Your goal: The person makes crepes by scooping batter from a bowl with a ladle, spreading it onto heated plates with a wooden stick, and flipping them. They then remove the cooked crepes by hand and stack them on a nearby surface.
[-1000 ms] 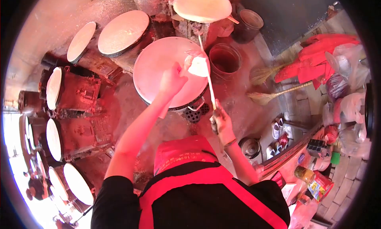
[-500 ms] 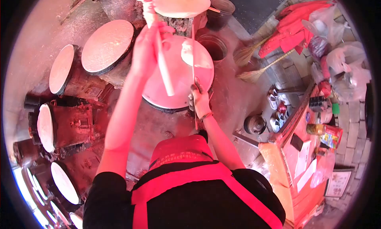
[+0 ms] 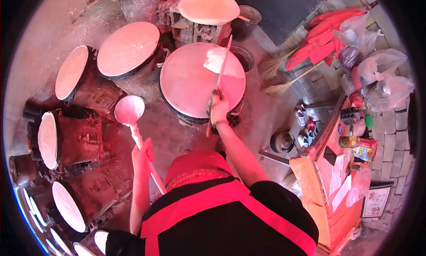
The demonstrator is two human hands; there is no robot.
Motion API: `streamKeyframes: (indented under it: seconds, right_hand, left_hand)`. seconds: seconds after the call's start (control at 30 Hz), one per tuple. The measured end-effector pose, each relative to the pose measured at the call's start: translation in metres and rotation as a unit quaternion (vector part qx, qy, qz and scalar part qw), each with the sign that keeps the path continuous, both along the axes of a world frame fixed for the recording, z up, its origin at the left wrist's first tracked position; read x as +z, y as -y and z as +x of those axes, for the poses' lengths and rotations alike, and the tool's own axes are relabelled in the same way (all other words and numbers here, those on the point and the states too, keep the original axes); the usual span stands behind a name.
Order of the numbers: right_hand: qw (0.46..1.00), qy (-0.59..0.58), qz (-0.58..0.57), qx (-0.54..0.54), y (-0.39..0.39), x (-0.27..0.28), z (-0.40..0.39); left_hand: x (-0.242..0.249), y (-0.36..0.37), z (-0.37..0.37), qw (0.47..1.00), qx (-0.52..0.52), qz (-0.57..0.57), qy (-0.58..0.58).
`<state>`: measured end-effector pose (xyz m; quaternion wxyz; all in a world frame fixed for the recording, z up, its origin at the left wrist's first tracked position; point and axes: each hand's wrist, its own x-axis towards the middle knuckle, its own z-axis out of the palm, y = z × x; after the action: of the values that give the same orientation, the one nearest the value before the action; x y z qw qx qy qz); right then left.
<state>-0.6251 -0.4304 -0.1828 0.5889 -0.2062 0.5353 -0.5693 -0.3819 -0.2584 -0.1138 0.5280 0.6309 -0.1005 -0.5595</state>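
My left hand (image 3: 142, 156) is closed around the handle of a ladle (image 3: 129, 110), held left of the red cap brim with its bowl pointing forward. In my right hand (image 3: 218, 109) is a long thin stick (image 3: 225, 63), its far part slanting over the right side of the round griddle (image 3: 184, 85) in front of me. A white patch of batter (image 3: 214, 60) lies on the griddle's upper right, beside the stick. The right hand hovers at the griddle's near edge.
More round griddles (image 3: 128, 49) on stoves curve round to the left, several with pale sheets. Another griddle (image 3: 208, 7) stands ahead on bricks. Metal buckets (image 3: 249, 15), brooms (image 3: 288, 83), a kettle (image 3: 282, 142) and a cluttered table (image 3: 306, 180) are on the right.
My left hand has drawn the ladle back from above the far griddles to the left of my body. The stick has tilted, its far end now leaning right, past the batter.
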Motion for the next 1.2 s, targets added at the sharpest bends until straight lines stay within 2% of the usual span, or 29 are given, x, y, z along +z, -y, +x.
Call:
streamKeyframes:
  seconds: [0.03, 0.13, 0.2, 0.27, 0.47, 0.6, 0.77, 0.9, 0.97, 1.07, 1.17, 1.2]
  right_hand:
    - [1.000, -0.008, 0.009, 0.002, 0.020, -0.017, 0.004]
    - [0.994, -0.086, 0.019, 0.060, 0.048, -0.012, 0.007]
    - [0.990, -0.075, 0.030, 0.114, 0.040, 0.014, -0.004]
    - [0.976, -0.076, 0.054, 0.196, 0.024, 0.029, -0.034]
    - [0.990, -0.087, 0.082, 0.074, -0.028, 0.011, -0.068]
    - [0.984, -0.110, 0.074, 0.119, 0.012, 0.011, -0.042]
    - [0.945, -0.162, 0.081, 0.272, 0.057, 0.017, -0.033]
    - [0.889, -0.134, 0.116, 0.422, 0.042, 0.080, -0.081]
    - [0.908, -0.097, 0.101, 0.396, 0.044, 0.056, -0.121]
    - [0.945, -0.153, 0.153, 0.246, 0.070, 0.021, -0.158]
    - [0.922, -0.159, 0.082, 0.342, 0.096, 0.005, -0.160]
    - [0.913, -0.115, 0.020, 0.391, 0.101, 0.001, -0.148]
  left_hand:
    - [-0.011, -0.009, 0.002, 1.000, 0.020, -0.003, 0.006]
    - [-0.017, -0.024, 0.004, 0.998, 0.057, 0.007, -0.023]
    - [-0.014, -0.027, 0.004, 0.996, 0.080, 0.018, -0.029]
    - [-0.020, -0.030, 0.012, 0.997, 0.058, 0.019, -0.050]
    - [-0.033, -0.032, 0.013, 0.994, 0.056, 0.041, -0.084]
    - [-0.033, -0.031, -0.005, 0.994, 0.061, 0.086, -0.019]
    - [-0.042, -0.036, -0.041, 0.991, 0.106, 0.077, -0.015]
    - [-0.047, -0.041, -0.073, 0.986, 0.150, 0.064, -0.038]
    - [-0.049, -0.043, -0.087, 0.983, 0.166, 0.062, -0.054]
    - [-0.042, -0.044, -0.112, 0.979, 0.189, 0.039, -0.064]
    - [-0.043, -0.044, -0.136, 0.974, 0.216, 0.040, -0.062]
    - [-0.042, -0.041, -0.145, 0.971, 0.227, 0.046, -0.062]
